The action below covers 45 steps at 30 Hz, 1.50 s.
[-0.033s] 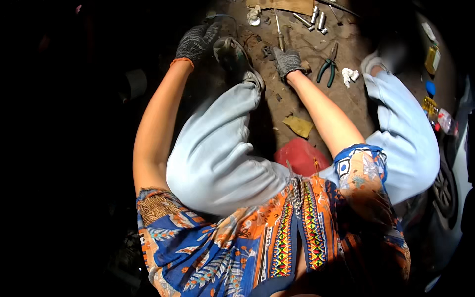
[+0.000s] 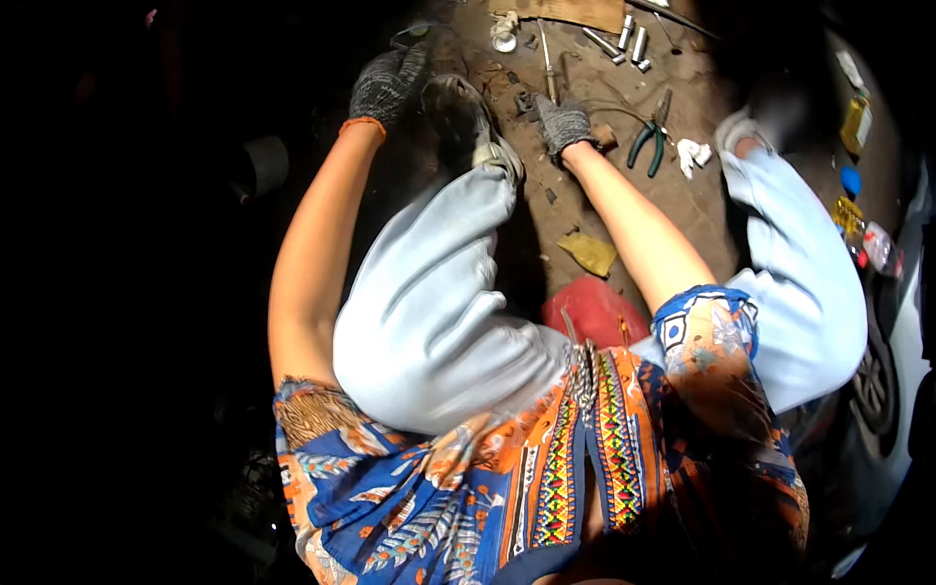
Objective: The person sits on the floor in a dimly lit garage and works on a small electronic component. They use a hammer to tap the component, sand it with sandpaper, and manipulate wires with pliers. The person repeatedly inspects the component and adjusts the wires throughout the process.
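My left hand (image 2: 388,86), in a grey knit glove with an orange cuff, reaches to the far left beside my shoe (image 2: 478,122). Its fingers fade into shadow near a thin curved dark piece (image 2: 414,32), so their grip is unclear. My right hand (image 2: 564,127), gloved in the same grey knit, is low over the dirty ground with its fingers curled. A small dark part (image 2: 526,101) is at its fingertips; what the fingers hold is hidden. Just beyond that hand lies a screwdriver (image 2: 550,70). To its right are green-handled pliers (image 2: 650,136).
Several metal sockets (image 2: 625,34) lie at the far side near a cardboard piece (image 2: 575,12). White crumpled tissue (image 2: 693,156) sits right of the pliers. A yellowish scrap (image 2: 587,253) and a red seat (image 2: 597,310) are between my legs. Bottles (image 2: 880,249) stand at the right.
The whole view has shifted slightly, with the tools a little lower and further right. My right hand sits slightly left relative to the pliers. Both hands otherwise keep nearly the same pose.
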Tool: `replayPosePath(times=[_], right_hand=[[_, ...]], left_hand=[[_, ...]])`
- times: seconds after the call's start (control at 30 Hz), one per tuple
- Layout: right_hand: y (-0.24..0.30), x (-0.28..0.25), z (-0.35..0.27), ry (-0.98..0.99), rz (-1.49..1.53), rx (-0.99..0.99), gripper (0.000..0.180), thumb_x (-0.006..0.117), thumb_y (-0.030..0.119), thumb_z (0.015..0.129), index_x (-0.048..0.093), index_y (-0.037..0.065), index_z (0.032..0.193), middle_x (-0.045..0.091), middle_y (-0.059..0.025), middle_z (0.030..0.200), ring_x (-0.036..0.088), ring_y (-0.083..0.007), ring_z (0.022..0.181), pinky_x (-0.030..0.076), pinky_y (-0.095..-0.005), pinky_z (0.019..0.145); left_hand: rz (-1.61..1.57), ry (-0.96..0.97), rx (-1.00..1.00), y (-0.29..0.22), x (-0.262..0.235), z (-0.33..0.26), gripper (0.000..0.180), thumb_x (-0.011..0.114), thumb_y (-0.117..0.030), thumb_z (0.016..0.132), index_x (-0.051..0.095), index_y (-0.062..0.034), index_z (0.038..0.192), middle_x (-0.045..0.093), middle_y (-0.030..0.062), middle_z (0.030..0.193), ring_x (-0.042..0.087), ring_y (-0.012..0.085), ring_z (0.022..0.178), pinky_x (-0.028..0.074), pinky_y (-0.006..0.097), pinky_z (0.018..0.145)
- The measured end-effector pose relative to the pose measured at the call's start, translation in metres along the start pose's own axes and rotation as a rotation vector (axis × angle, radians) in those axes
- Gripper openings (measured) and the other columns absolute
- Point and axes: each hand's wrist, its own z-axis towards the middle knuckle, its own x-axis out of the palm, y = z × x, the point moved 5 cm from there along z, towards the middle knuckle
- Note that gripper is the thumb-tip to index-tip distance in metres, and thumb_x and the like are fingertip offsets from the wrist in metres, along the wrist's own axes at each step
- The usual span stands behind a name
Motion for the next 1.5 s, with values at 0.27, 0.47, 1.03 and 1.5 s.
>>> replayPosePath(times=[0.27, 0.47, 1.03, 1.5], right_hand=[[0.073, 0.021, -0.049, 0.001, 0.054, -0.123, 0.042, 0.057, 0.038, 0.077, 0.06, -0.002, 0.088, 0.059, -0.0261, 0.084, 0.056, -0.0414, 0.081, 0.045, -0.0466, 0.071], [0.069, 0.032, -0.049, 0.001, 0.107, -0.123, 0.04, 0.056, 0.036, 0.079, 0.059, -0.001, 0.091, 0.058, -0.0258, 0.088, 0.056, -0.041, 0.084, 0.045, -0.0463, 0.073], [0.048, 0.027, -0.066, 0.053, 0.023, -0.044, 0.04, 0.055, 0.04, 0.082, 0.06, 0.0, 0.085, 0.059, -0.0219, 0.075, 0.057, -0.0383, 0.073, 0.044, -0.0452, 0.064], [0.107, -0.061, -0.157, 0.567, -0.121, 0.133, 0.049, 0.049, 0.022, 0.086, 0.038, -0.003, 0.127, 0.048, -0.0266, 0.12, 0.047, -0.0387, 0.11, 0.04, -0.0412, 0.093]], left_hand=[[-0.392, -0.493, -0.431, 0.105, 0.0, -0.057, 0.039, 0.04, -0.035, 0.091, 0.062, -0.0047, 0.105, 0.061, 0.0176, 0.102, 0.057, 0.0268, 0.093, 0.044, 0.036, 0.081], [-0.418, -0.724, -0.449, 0.035, -0.012, -0.116, 0.03, 0.045, -0.015, 0.088, 0.056, -0.0044, 0.114, 0.059, 0.0129, 0.111, 0.056, 0.0242, 0.099, 0.042, 0.031, 0.088], [-0.801, -0.74, -0.548, 0.037, 0.03, -0.135, 0.02, 0.058, -0.012, 0.082, 0.063, -0.0007, 0.097, 0.062, 0.0089, 0.099, 0.057, 0.0188, 0.092, 0.045, 0.031, 0.083], [-0.424, -0.013, -0.028, -0.049, 0.039, -0.123, 0.026, 0.061, -0.007, 0.076, 0.06, -0.0041, 0.101, 0.057, 0.0146, 0.099, 0.055, 0.0301, 0.092, 0.045, 0.037, 0.082]])
